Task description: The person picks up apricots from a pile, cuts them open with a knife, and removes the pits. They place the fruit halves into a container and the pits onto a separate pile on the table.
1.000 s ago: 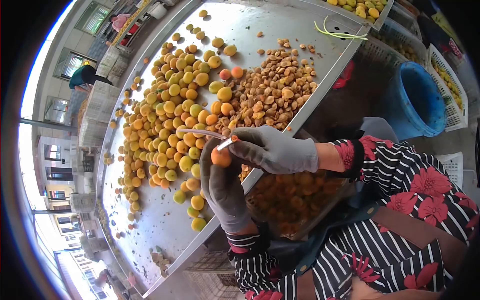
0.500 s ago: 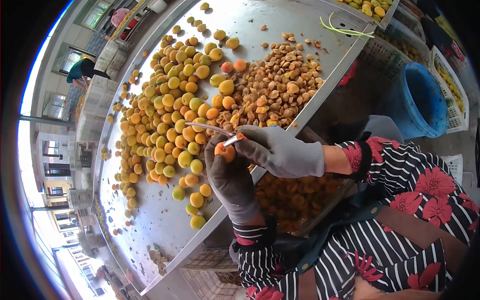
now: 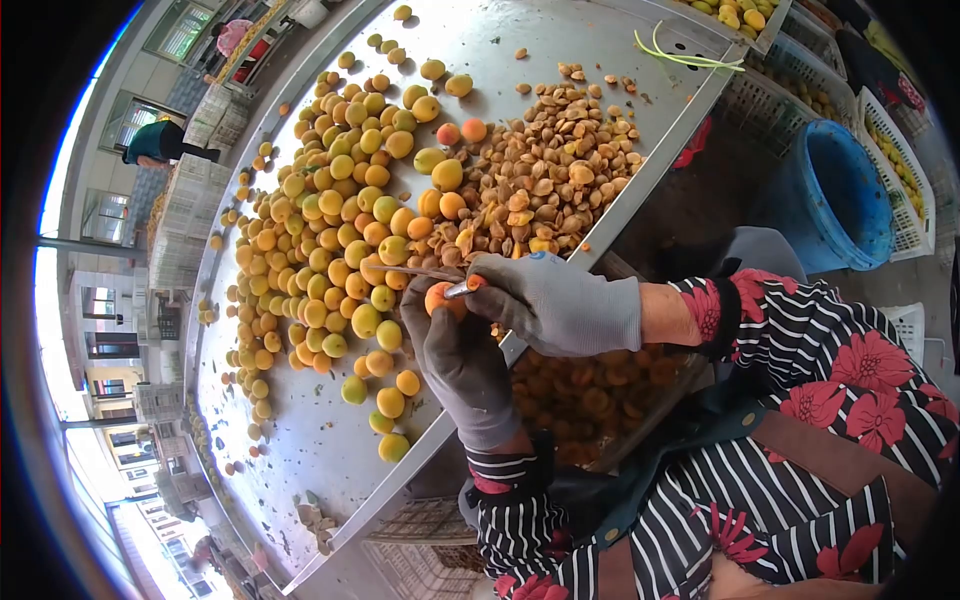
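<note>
My left hand (image 3: 455, 365), in a stained grey glove, is closed around an orange apricot (image 3: 440, 300) near the table's front edge. Gloved likewise, my right hand (image 3: 555, 305) grips a slim metal tool (image 3: 458, 289). One thin pointed arm of it sticks out over the fruit, and a short shiny part with an orange end lies against the apricot's side. My fingers hide the tool's grip. Just beyond both hands lie a heap of brown apricot stones (image 3: 560, 150) and a large spread of whole yellow-orange apricots (image 3: 340, 210).
The metal table (image 3: 320, 420) has a raised rim. Beneath my wrists sits a container of apricot pieces (image 3: 590, 395). A blue bucket (image 3: 845, 200) and white crates (image 3: 900, 170) stand beside the table. Green stems (image 3: 680, 58) lie near its corner. A person (image 3: 160, 143) is in the background.
Both hands, with the apricot and the tool, have shifted slightly toward the left of the picture. The tool has turned a little against the fruit. The background person has straightened.
</note>
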Available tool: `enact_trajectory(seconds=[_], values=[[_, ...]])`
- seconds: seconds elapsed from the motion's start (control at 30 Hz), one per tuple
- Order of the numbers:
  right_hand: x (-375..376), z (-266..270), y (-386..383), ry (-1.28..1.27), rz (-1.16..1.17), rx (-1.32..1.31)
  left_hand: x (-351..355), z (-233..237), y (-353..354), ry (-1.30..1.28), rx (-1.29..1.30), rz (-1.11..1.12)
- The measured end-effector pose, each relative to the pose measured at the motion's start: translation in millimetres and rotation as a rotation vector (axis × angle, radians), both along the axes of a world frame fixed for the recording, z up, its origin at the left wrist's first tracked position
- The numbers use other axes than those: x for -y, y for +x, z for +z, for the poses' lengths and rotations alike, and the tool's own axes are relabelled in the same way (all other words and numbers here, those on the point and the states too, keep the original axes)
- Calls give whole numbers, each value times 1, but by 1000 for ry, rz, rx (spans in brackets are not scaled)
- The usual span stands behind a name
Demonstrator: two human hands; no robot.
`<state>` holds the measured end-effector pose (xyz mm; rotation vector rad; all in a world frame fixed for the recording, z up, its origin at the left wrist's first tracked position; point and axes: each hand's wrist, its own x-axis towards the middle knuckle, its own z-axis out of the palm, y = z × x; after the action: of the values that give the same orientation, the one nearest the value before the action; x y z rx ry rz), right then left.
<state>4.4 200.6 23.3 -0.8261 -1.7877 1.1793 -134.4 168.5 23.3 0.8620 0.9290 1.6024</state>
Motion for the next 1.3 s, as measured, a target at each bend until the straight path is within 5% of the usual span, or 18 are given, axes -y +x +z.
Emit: enact_trajectory(seconds=[0.07, 0.13, 0.33, 0.47, 0.53, 0.6, 0.67, 0.7, 0.77, 0.8, 0.9, 1.07, 1.13, 1.17, 1.3], values=[[2, 8, 3, -20, -11, 205, -1, -3, -2, 7, -3, -4], [1, 6, 3, 18, -32, 230, -4, -10, -4, 141, -618, 151], [-2, 0, 0, 55, -52, 315, 3, 0, 2, -17, -152, -78], [-4, -11, -2, 45, -51, 313, 0, -1, 2, -93, -253, -66], [-3, -19, -8, 19, -58, 198, -4, -5, 5, 4, -589, 174], [-5, -22, -13, -2, -59, 80, -5, 0, 12, -15, -446, 168], [-6, -23, -17, -225, 63, -210, -6, -2, 11, -36, -299, 161], [-5, -16, -13, -227, 66, -208, -9, -9, 4, 18, -207, 115], [-6, 9, 1, -765, 267, -177, -11, -10, 1, 84, -5, 71], [-9, 12, 5, -765, 271, -176, -10, -11, -3, 84, -6, 76], [-18, 14, 13, -1166, 660, -334, -6, -15, -12, 140, 139, -97], [-10, 25, 10, -876, 297, -146, -12, -15, -11, 89, 316, 11], [-16, 13, -3, -377, 81, -208, -15, -16, -16, 203, 344, -105], [-11, 9, 1, -249, -2, -36, -14, -17, -13, 147, 328, -27], [3, 2, -2, -60, 25, 134, -11, -21, -12, 88, 285, 15]])
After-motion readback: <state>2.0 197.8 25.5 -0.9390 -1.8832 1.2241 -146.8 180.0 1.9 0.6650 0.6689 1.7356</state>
